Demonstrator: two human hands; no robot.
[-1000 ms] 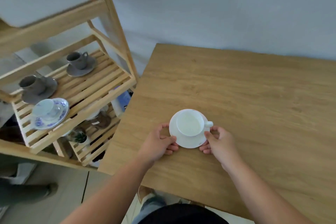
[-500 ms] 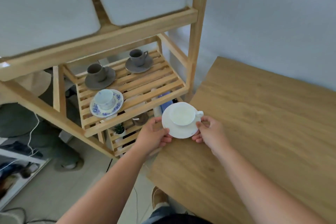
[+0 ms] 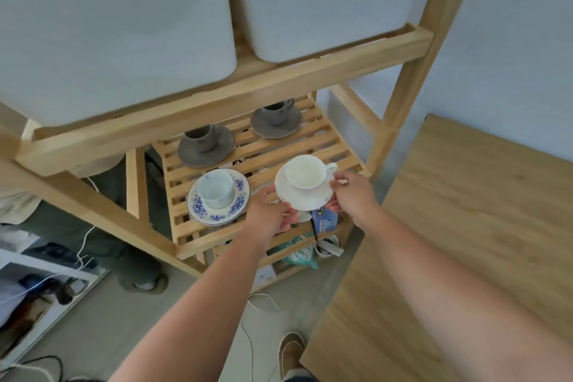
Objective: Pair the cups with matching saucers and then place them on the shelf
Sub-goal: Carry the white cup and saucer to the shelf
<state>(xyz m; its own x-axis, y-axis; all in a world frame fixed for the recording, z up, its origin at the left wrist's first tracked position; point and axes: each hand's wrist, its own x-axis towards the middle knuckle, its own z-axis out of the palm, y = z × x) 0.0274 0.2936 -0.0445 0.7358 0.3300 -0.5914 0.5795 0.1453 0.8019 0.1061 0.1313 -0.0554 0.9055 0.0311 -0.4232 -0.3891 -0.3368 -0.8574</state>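
Head view: both hands, left hand (image 3: 269, 216) and right hand (image 3: 353, 195), pinch a white saucer (image 3: 302, 200) carrying its white cup (image 3: 305, 171) above the slatted shelf (image 3: 325, 146); tilting could slide the cup off.

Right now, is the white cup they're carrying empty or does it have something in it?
Empty. The white cup sits upright on its saucer, and its plain white inside shows no liquid.

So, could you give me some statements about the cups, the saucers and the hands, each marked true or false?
1. Both hands hold the white saucer, left hand, right hand. True.
2. The white cup lies on the table. False: it sits on the held saucer.
3. Two grey cup sets stand on the slatted shelf. True.
4. The blue-flowered saucer is empty. False: a cup stands on it.
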